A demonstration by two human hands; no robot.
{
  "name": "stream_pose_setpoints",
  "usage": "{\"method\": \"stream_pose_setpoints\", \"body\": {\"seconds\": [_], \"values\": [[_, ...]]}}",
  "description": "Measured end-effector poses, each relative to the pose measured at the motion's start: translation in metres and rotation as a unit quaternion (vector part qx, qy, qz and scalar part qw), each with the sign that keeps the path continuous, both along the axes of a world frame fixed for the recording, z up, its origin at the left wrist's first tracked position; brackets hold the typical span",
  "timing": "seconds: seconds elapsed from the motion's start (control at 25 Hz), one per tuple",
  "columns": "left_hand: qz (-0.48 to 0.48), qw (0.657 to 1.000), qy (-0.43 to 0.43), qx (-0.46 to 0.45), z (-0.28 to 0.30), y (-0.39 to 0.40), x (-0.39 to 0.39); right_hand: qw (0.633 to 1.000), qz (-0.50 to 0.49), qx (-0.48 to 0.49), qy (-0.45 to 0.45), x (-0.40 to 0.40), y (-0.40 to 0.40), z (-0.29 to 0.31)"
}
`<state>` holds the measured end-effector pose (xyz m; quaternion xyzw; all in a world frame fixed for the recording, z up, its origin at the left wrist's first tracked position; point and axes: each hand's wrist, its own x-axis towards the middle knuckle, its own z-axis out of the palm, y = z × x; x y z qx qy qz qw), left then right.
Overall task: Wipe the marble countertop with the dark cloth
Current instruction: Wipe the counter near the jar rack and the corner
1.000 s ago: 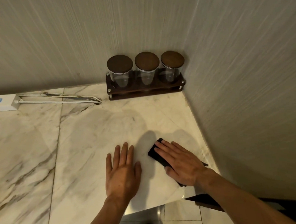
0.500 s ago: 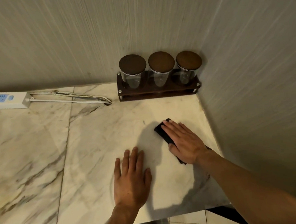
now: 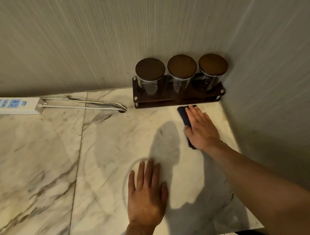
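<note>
Dark cloth point(image 3: 183, 115) lies at the far right corner of the marble countertop point(image 3: 45, 169), just short of the jar rack point(image 3: 178, 99), pressed under the flat, open right hand point(image 3: 201, 131); left hand point(image 3: 146, 192) rests open, empty, nearer; the left expanse probably remains unwiped.

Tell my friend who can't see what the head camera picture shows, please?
A person's right hand presses a dark cloth flat on a marble countertop, close to a wooden rack of three lidded jars in the corner. The left hand rests flat nearer the front edge. A power strip lies far left.

Right hand point(image 3: 202, 130) hides most of dark cloth point(image 3: 184, 115) (1 strip shows)
</note>
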<state>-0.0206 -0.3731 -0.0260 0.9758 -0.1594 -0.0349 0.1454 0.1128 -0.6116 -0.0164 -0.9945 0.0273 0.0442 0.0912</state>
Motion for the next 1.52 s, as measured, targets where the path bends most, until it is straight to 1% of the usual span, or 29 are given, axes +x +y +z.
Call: {"method": "stream_pose_setpoints", "body": {"seconds": [0.32,0.48,0.6,1.04,1.52], "values": [[0.008,1.0,0.017,0.013,0.001,0.0,0.001,0.99,-0.138,0.014,-0.02,0.006,0.003,-0.002],[0.005,1.0,0.018,0.019,0.003,0.0,0.002,0.977,-0.213,0.015,-0.028,0.001,0.004,-0.005],[0.004,0.999,0.017,0.027,0.002,0.0,0.002,0.967,-0.251,0.027,-0.026,-0.005,0.005,-0.005],[0.003,0.998,0.024,0.053,-0.002,0.0,0.001,0.95,-0.309,0.041,-0.029,-0.049,0.005,-0.006],[-0.003,0.999,0.01,0.041,-0.006,0.0,0.001,0.942,-0.332,0.032,-0.045,-0.108,0.018,-0.008]]}}
